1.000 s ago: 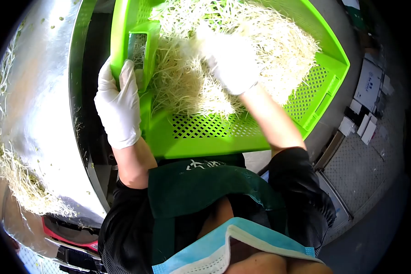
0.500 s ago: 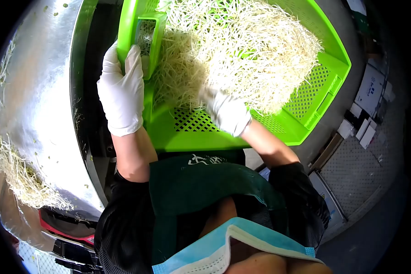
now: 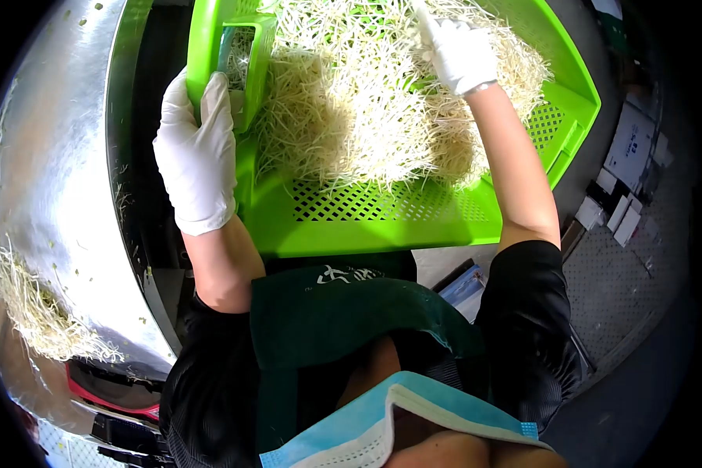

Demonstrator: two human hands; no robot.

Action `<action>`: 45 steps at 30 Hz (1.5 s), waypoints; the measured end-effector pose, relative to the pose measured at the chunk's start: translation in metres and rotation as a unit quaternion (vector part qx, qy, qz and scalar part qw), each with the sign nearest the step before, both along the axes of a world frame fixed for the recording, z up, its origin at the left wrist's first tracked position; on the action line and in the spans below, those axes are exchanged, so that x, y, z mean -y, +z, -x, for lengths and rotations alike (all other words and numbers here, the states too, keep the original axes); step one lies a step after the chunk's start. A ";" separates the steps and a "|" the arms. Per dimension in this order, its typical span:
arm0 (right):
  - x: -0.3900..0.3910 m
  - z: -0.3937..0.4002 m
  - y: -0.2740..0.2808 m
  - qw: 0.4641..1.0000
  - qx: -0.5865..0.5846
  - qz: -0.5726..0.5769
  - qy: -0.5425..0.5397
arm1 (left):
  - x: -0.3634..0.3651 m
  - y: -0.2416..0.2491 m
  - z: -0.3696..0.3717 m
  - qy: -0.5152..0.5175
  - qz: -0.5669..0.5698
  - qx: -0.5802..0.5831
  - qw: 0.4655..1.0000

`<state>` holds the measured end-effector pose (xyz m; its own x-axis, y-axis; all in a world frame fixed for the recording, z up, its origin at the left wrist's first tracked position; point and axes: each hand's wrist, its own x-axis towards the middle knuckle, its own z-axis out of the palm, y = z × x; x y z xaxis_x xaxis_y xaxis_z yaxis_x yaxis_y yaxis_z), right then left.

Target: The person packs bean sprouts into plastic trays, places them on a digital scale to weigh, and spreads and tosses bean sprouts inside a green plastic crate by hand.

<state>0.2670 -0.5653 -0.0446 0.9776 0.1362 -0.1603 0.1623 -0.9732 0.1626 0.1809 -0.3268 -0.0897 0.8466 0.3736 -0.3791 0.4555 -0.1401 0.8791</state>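
A bright green basket [image 3: 382,234] with perforated sides holds a thick heap of pale bean sprouts [image 3: 366,117]. My left hand [image 3: 199,152], in a white glove, is closed round the basket's left rim beside the handle opening. In another white glove, my right hand [image 3: 456,54] rests on the upper right part of the heap. Its fingers are partly lost among the sprouts, and what they hold, if anything, cannot be made out.
At the left curves a shiny metal surface [image 3: 62,164] with a clump of sprouts [image 3: 47,324] on its lower edge. White and blue boxes [image 3: 630,144] stand on the floor at the right. A red-edged object [image 3: 113,394] lies low at the left.
My right hand has moved up and right from the near side of the heap to its far part. The sprouts beneath have shifted towards me. My left hand and the rim have moved slightly left.
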 end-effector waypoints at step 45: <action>0.015 0.085 -0.136 0.979 -0.178 -0.056 0.076 | -0.004 -0.009 0.004 -0.026 -0.040 0.034 0.998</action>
